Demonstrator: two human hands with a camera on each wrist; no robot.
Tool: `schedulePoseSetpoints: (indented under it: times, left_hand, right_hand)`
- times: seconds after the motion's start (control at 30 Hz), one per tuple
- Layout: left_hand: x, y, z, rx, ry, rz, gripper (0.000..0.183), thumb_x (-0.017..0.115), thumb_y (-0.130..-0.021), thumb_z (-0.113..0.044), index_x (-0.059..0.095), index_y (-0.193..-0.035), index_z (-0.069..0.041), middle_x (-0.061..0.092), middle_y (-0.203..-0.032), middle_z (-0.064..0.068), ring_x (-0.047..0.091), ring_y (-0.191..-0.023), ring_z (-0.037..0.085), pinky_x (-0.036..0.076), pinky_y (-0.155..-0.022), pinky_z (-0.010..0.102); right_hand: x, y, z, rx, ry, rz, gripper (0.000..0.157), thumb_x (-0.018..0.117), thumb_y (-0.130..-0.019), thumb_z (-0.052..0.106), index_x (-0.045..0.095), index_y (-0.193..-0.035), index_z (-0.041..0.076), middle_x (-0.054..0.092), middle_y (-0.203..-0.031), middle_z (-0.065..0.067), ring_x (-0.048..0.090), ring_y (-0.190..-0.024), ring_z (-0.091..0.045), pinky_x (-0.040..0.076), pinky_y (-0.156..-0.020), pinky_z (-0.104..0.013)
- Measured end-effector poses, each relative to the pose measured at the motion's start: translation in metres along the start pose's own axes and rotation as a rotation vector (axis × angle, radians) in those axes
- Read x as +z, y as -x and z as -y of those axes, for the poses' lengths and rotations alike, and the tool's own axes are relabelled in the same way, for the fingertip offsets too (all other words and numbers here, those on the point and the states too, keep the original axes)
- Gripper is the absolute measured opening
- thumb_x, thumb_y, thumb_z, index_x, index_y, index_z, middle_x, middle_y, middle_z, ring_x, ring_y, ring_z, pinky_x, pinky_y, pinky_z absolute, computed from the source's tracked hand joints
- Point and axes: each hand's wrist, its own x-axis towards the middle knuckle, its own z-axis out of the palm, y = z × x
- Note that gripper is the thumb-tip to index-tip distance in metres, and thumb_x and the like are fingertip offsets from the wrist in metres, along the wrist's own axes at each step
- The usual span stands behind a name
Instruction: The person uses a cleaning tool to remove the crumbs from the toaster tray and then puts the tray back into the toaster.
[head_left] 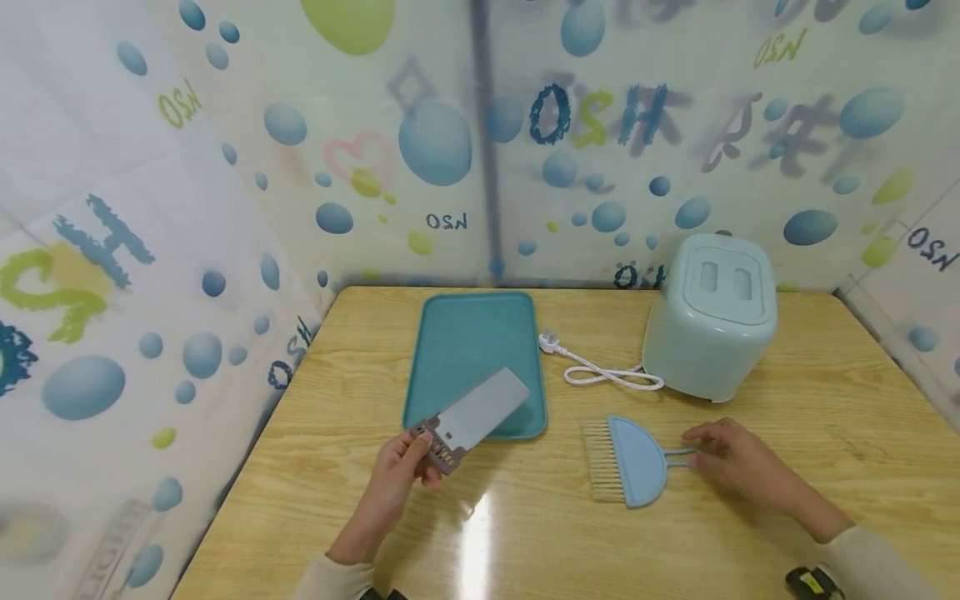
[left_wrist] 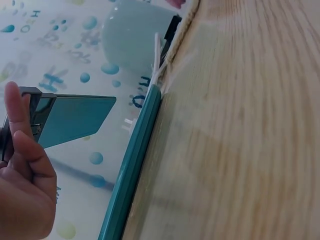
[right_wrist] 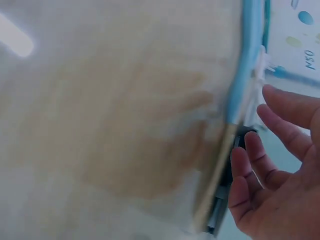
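Observation:
My left hand (head_left: 397, 475) grips the brownish slotted end of a flat metal crumb tray (head_left: 486, 408), thumb on top. The plate is tilted over the near part of a teal serving tray (head_left: 474, 337); the left wrist view shows it raised above the table. On the table to the right lies a light-blue dust brush (head_left: 639, 463), pale bristles pointing left. Beside its looped handle is my right hand (head_left: 738, 460). In the right wrist view the right hand's fingers (right_wrist: 265, 172) are loosely bent with nothing between them, apart from the brush.
A pale mint toaster (head_left: 708, 333) stands at the back right of the wooden table (head_left: 322, 408). Its white cord (head_left: 615, 375) lies looped to the left, plug near the serving tray's right edge. Patterned sheets (head_left: 442, 233) hang behind and at the sides.

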Motion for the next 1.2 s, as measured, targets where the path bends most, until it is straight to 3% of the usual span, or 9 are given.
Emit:
schedulePoseSetpoints:
  times: [0.1, 0.27, 0.47, 0.63, 0.77, 0.87, 0.93, 1.03, 1.2]
  left_hand:
    - [0.004, 0.001, -0.001, -0.012, -0.006, 0.054, 0.036, 0.041, -0.103, -0.018, 0.049, -0.114, 0.015, 0.064, -0.073, -0.007, 0.058, -0.054, 0.006, 0.042, -0.058, 0.018]
    - [0.013, 0.001, -0.002, -0.003, -0.014, 0.143, 0.041, 0.038, -0.104, -0.02, 0.044, -0.123, 0.016, 0.064, -0.079, -0.009, 0.059, -0.061, 0.004, 0.042, -0.063, 0.018]
    - [0.026, -0.001, -0.005, -0.012, -0.021, 0.181, 0.042, 0.037, -0.104, -0.021, 0.043, -0.124, 0.016, 0.063, -0.08, -0.008, 0.06, -0.063, 0.004, 0.042, -0.065, 0.018]
    - [0.037, -0.005, -0.006, -0.022, -0.028, 0.23, 0.043, 0.037, -0.104, -0.023, 0.044, -0.124, 0.015, 0.063, -0.08, -0.009, 0.062, -0.064, 0.004, 0.042, -0.065, 0.018]
    - [0.046, -0.008, -0.005, -0.038, -0.016, 0.277, 0.042, 0.038, -0.104, -0.024, 0.045, -0.124, 0.012, 0.065, -0.08, -0.01, 0.062, -0.066, 0.003, 0.043, -0.065, 0.018]
    - [0.055, -0.01, -0.005, -0.049, -0.005, 0.313, 0.042, 0.04, -0.104, -0.025, 0.046, -0.124, 0.011, 0.066, -0.081, -0.011, 0.063, -0.069, 0.002, 0.043, -0.065, 0.018]
    - [0.061, -0.012, -0.004, -0.065, 0.006, 0.338, 0.041, 0.042, -0.103, -0.025, 0.047, -0.124, 0.01, 0.066, -0.081, -0.012, 0.064, -0.07, 0.002, 0.043, -0.066, 0.018]
    - [0.072, -0.014, -0.002, -0.09, 0.019, 0.37, 0.04, 0.045, -0.103, -0.026, 0.05, -0.122, 0.01, 0.067, -0.08, -0.012, 0.066, -0.071, 0.001, 0.043, -0.066, 0.018]
    - [0.093, -0.017, 0.002, -0.148, 0.056, 0.41, 0.042, 0.05, -0.101, -0.023, 0.052, -0.123, 0.011, 0.071, -0.084, -0.009, 0.067, -0.07, 0.0, 0.044, -0.064, 0.017]
  right_hand:
    - [-0.008, -0.003, 0.004, -0.022, 0.008, -0.055, 0.026, 0.069, -0.087, 0.009, 0.067, -0.111, -0.001, 0.064, -0.102, -0.016, 0.057, -0.082, -0.01, 0.048, -0.065, -0.022]
    - [-0.024, -0.008, 0.011, -0.079, 0.005, -0.181, 0.025, 0.067, -0.089, 0.006, 0.065, -0.112, -0.003, 0.064, -0.103, -0.022, 0.052, -0.079, 0.006, 0.047, -0.061, -0.021]
    - [-0.05, -0.016, 0.027, -0.112, -0.006, -0.293, 0.025, 0.063, -0.092, 0.006, 0.062, -0.114, -0.005, 0.063, -0.102, -0.02, 0.043, -0.08, 0.018, 0.041, -0.061, -0.018]
    - [-0.07, -0.025, 0.035, -0.143, 0.004, -0.383, 0.028, 0.063, -0.092, 0.006, 0.06, -0.117, -0.006, 0.056, -0.107, -0.023, 0.035, -0.087, 0.019, 0.034, -0.064, -0.013]
    - [-0.08, -0.034, 0.037, -0.199, 0.051, -0.479, 0.028, 0.069, -0.086, 0.0, 0.063, -0.112, -0.009, 0.057, -0.105, -0.03, 0.045, -0.094, -0.004, 0.031, -0.07, -0.021]
    - [-0.085, -0.039, 0.037, -0.212, 0.068, -0.522, 0.029, 0.07, -0.082, -0.005, 0.063, -0.109, -0.011, 0.056, -0.105, -0.035, 0.047, -0.097, -0.035, 0.031, -0.078, -0.039]
    - [-0.087, -0.04, 0.037, -0.211, 0.067, -0.532, 0.03, 0.069, -0.082, -0.006, 0.061, -0.11, -0.013, 0.055, -0.107, -0.037, 0.043, -0.099, -0.048, 0.028, -0.08, -0.051]
    - [-0.089, -0.042, 0.036, -0.206, 0.069, -0.533, 0.032, 0.069, -0.083, -0.004, 0.059, -0.112, -0.013, 0.05, -0.113, -0.037, 0.039, -0.104, -0.052, 0.024, -0.085, -0.063]
    - [-0.091, -0.047, 0.033, -0.143, 0.125, -0.483, 0.045, 0.068, -0.09, 0.017, 0.054, -0.125, -0.007, 0.039, -0.132, -0.037, 0.033, -0.118, -0.059, 0.021, -0.088, -0.071]
